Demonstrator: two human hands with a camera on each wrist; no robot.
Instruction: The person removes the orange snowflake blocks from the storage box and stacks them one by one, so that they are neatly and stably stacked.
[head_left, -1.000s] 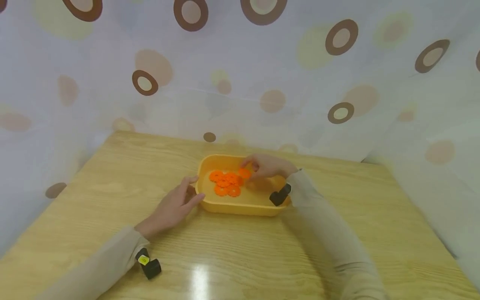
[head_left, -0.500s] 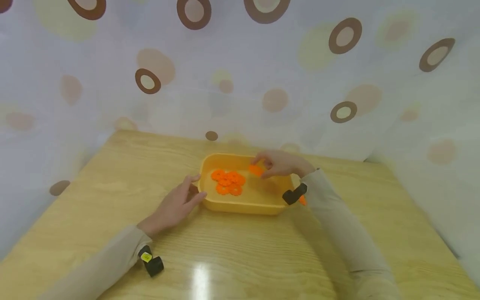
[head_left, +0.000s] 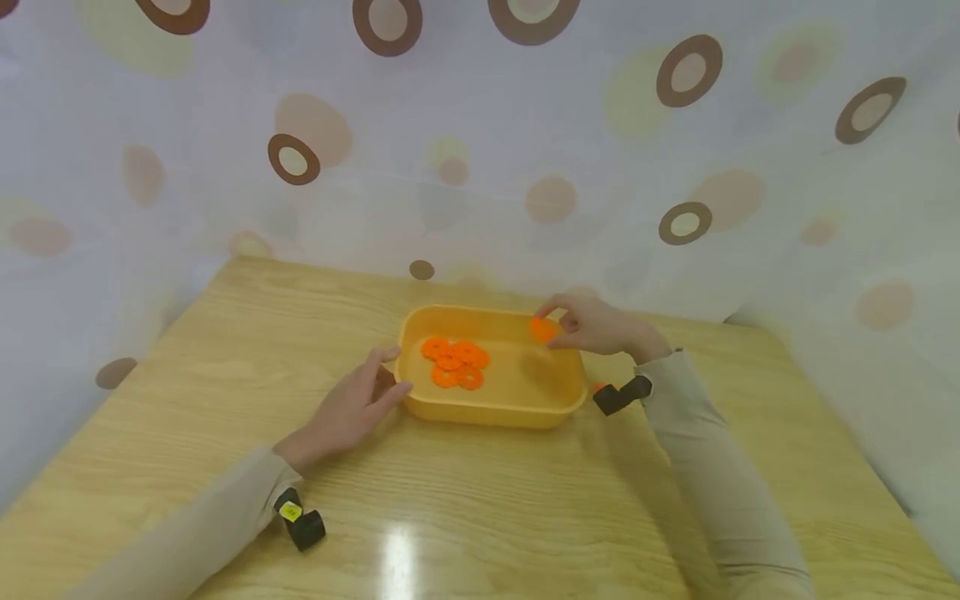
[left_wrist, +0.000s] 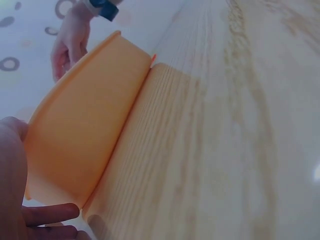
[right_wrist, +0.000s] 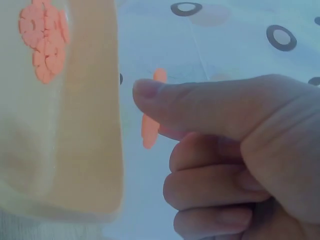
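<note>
A yellow plastic basin [head_left: 487, 417] stands on the table. Several orange notched discs [head_left: 453, 362] lie in a cluster on the left of its floor. My right hand [head_left: 596, 325] pinches another orange notched disc [head_left: 542, 330] between thumb and fingers, raised over the basin's right end. From the right wrist, this disc [right_wrist: 149, 132] appears nearly edge-on, partly covered by the thumb, with the other fingers curled in. My left hand [head_left: 341, 417] rests against the basin's left end, fingers and thumb extended along it; in the left wrist view its fingers [left_wrist: 50, 214] look straight.
A bit of orange [head_left: 598, 387] shows on the table right of the basin, mostly hidden behind the black wrist camera [head_left: 618, 397]. Another black camera [head_left: 303, 525] sits on the left sleeve. A dotted curtain [head_left: 465, 208] hangs behind the wooden table [head_left: 450, 500].
My right hand has lifted the pinched disc from beside the cluster and carried it right to the basin's far right end. The left hand stays at the left end.
</note>
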